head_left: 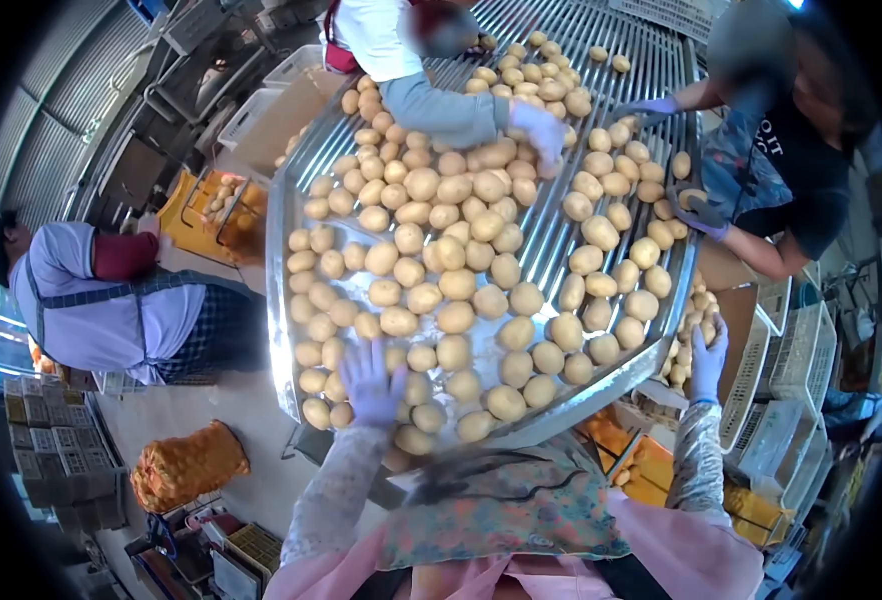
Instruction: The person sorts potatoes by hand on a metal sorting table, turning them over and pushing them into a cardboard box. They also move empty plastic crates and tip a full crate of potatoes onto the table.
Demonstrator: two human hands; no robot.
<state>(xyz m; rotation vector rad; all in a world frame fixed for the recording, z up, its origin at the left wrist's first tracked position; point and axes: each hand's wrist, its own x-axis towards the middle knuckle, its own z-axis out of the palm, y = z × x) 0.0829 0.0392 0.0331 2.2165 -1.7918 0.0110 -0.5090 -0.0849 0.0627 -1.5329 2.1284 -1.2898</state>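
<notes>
Many potatoes cover a metal sorting table with a roller section farther off. My left hand, in a pale purple glove, lies with fingers spread on the potatoes near the table's front left edge. Past the table's right edge, my right hand, also gloved, has its fingers curled at a potato above a box of potatoes. Part of that potato is hidden by the fingers.
A co-worker's gloved hand reaches over the rollers from the far side. Another co-worker's hands are at the right edge. A person stands left. Crates line the right; a sack stands on the floor.
</notes>
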